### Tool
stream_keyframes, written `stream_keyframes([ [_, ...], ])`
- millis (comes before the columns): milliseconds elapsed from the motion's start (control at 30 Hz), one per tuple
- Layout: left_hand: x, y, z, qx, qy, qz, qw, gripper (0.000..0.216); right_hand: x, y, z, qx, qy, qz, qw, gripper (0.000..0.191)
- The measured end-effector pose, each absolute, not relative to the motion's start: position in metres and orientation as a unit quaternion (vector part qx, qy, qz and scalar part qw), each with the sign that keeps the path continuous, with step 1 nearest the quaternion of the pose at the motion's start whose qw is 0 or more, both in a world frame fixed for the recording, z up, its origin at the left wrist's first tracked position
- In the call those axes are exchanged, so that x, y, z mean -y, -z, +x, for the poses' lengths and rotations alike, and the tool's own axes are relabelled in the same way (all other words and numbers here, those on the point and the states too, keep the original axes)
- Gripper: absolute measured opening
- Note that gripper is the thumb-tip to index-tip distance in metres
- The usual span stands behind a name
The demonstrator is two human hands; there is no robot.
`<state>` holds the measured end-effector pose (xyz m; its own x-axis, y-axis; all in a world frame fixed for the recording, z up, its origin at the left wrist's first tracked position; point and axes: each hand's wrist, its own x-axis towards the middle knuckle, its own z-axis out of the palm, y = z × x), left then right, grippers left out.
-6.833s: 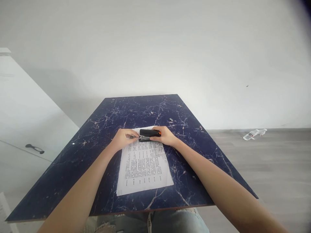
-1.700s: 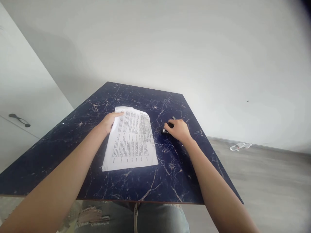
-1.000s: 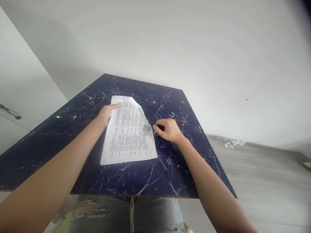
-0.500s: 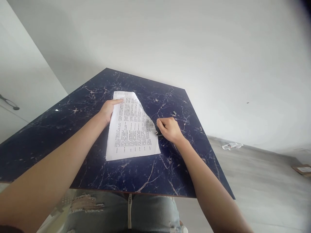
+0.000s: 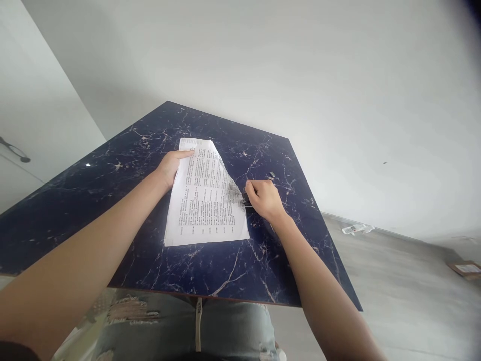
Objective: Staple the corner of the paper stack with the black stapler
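Note:
Printed sheets of paper [image 5: 206, 200] lie at a slant over the table, their right edge lifted and curved. My left hand [image 5: 172, 168] grips the upper left edge, thumb on top and the other fingers hidden underneath. At the right edge, my right hand [image 5: 264, 198] is closed around what looks like a small black stapler [image 5: 246, 199], mostly covered by the fingers. Its front end meets the paper's edge. Just beyond that hand rests a small dark piece [image 5: 271, 175], too small to name.
The dark blue marble-patterned table [image 5: 221, 273] has a far edge close to a pale wall. A white scrap [image 5: 87, 165] lies toward its left side. On the floor at right are a clear plastic item [image 5: 356, 228] and a brown flat thing [image 5: 466, 268].
The view has shifted slightly. The stapler's front sits a little further against the paper's right edge, and its metal tip shows less. Both hands keep their grip.

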<state>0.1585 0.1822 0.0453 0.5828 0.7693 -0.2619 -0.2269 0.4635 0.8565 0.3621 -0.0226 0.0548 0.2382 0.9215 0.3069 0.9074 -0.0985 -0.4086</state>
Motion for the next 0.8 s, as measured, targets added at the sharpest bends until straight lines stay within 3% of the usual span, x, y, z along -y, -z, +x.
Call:
stream_keyframes([
  [400,-0.18,-0.043,0.162,-0.314,-0.352,0.469,0.747,0.046,0.021,-0.054,0.357,0.61,-0.01,-0.748,0.262,0.043],
  [800,-0.178,-0.043,0.162,-0.292,-0.343,0.476,0.755,0.047,0.018,-0.057,0.347,0.623,0.017,-0.772,0.127,0.04],
])
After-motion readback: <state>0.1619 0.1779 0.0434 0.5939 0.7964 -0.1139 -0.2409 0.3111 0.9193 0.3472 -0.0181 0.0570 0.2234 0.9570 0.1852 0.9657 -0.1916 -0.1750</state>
